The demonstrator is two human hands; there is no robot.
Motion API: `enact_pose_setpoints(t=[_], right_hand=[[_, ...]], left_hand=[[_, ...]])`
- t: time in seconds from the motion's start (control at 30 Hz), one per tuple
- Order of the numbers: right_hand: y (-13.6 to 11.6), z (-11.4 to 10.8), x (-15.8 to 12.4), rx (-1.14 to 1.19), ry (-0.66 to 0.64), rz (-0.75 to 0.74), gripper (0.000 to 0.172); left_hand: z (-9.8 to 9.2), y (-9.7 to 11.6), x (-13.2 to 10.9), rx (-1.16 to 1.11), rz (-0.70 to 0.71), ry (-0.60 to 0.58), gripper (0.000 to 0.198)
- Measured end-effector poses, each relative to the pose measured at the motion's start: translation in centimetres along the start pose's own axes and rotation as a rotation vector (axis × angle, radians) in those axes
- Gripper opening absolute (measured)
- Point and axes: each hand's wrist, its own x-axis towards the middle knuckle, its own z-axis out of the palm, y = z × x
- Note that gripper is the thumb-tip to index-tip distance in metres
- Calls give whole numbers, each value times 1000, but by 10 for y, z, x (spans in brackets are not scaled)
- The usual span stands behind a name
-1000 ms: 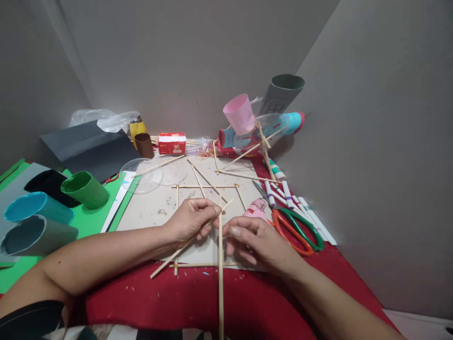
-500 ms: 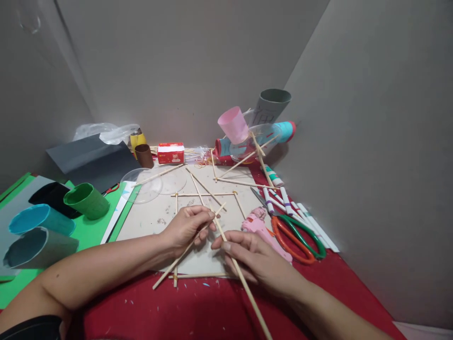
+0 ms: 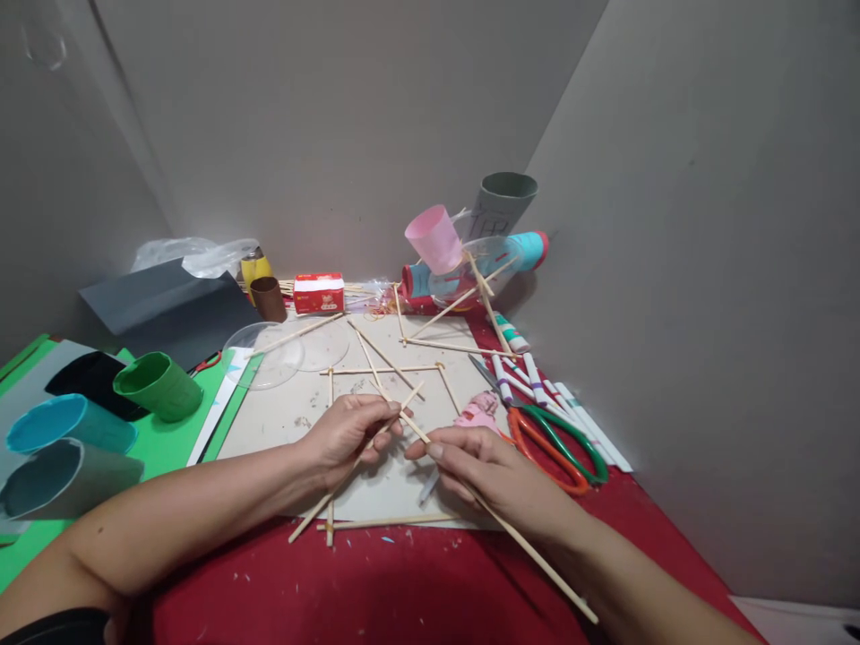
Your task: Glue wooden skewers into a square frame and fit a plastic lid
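Two thin wooden sticks cross in an X near the middle of the worktop, just above a pale board. The left hand is closed on the first stick, pinching it between thumb and fingers. This stick slants from the near edge up toward the far right corner. The right hand is closed on the second stick with thumb and fingertips, and its long end points to the near right corner. The two sticks touch where they cross, right between the two hands.

To do this crossing well, I think both hands should pinch close to the crossing spot, so the sticks do not wobble or slide. A soft, steady hold looks best, since such thin sticks may snap.

Under the hands lies a square stick frame on the board. Just beside the right hand sits a pink glue gun. Past it are the scissors and a row of markers along the right edge. A green cup lies on its side toward the left edge. A red box stands at the far edge, and a pink cup sits up high in the far right corner.
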Motion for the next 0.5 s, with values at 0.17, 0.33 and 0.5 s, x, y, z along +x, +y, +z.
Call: enact_pose_setpoints(t=[0.17, 0.33, 0.5], right_hand=[[-1, -2, -1, -46, -9, 2, 46], [-2, 0, -1, -96, 29, -14, 40], [-4, -1, 0, -229, 100, -87, 31]], left_hand=[[1, 0, -1, 34, 3, 0, 20], [0, -2, 1, 28, 5, -16, 20], [-1, -1, 1, 48, 5, -14, 23]])
